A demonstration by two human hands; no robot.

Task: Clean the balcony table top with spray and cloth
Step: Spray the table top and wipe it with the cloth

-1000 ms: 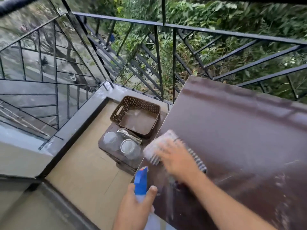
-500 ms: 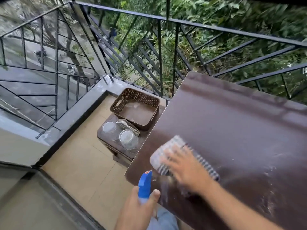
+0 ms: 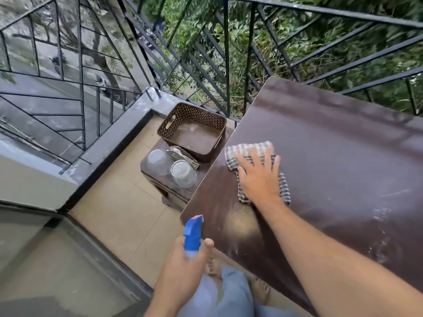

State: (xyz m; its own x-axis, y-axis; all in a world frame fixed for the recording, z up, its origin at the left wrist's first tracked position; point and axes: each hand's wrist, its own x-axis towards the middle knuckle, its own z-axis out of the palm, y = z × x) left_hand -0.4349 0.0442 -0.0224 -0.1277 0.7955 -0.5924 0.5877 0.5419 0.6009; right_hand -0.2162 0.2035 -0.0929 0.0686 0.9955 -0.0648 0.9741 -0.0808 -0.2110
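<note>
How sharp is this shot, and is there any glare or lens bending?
Head view: the checked cloth and right hand are sharp; the blue-nozzled spray bottle in the left hand is slightly soft; pale glare sits on the dark brown table top; the black metal railing bows from the wide-angle lens.

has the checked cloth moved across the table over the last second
Yes. The grey-and-white checked cloth under the right hand slid away from the dark brown table top's left edge, toward the middle.
</note>
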